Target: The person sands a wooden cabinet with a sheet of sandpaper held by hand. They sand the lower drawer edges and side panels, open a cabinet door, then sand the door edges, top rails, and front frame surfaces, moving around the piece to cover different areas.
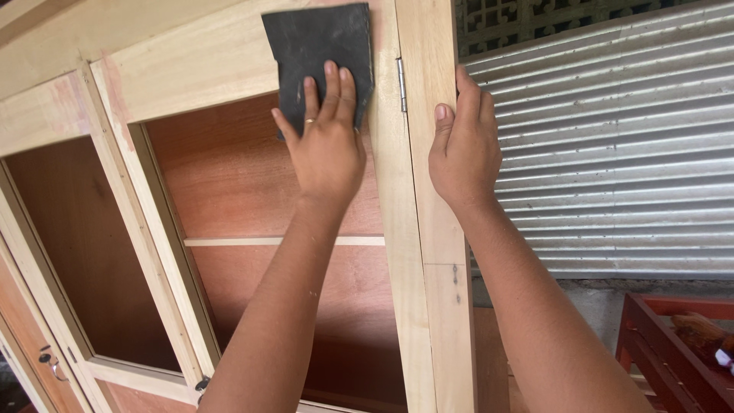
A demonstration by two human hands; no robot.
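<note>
Pressing a dark sheet of sandpaper [317, 53] flat against the top right corner of the pale wooden cabinet frame [206, 57], the left hand [327, 149] lies with fingers spread. The right hand [462, 145] wraps the cabinet's right edge post [440, 268], beside a corrugated metal wall [612, 153].

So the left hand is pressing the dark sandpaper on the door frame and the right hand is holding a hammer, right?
Not quite. The head view shows the right hand holding no hammer; it grips the cabinet's side post. The left hand does press the dark sandpaper on the door frame.
</note>
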